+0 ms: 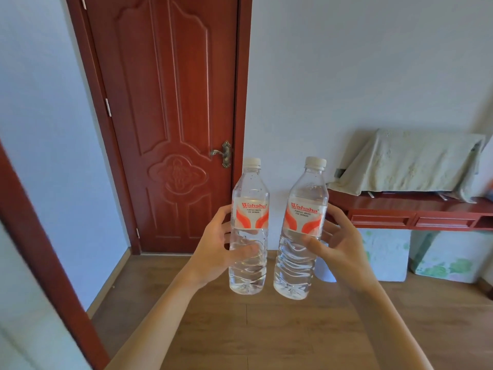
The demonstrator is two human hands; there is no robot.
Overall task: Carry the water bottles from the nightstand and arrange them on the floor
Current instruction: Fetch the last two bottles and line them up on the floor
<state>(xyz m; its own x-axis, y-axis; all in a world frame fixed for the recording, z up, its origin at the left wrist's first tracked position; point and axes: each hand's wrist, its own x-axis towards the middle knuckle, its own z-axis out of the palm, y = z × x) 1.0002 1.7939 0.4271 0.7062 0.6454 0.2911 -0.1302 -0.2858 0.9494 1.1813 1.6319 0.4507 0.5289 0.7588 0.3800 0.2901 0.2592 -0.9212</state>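
Two clear plastic water bottles with white caps and red-and-white labels are held upright in mid-air above the wooden floor [266, 329], close together but apart. Left hand [216, 252] grasps the left bottle [249, 228]; right hand [338, 244] grasps the right bottle [301, 231].

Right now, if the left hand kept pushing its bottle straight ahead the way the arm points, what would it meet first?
Probably the white wall just right of the closed red door. The left hand holds its bottle upright in mid-air, and nothing shows between them, though depth is hard to judge.
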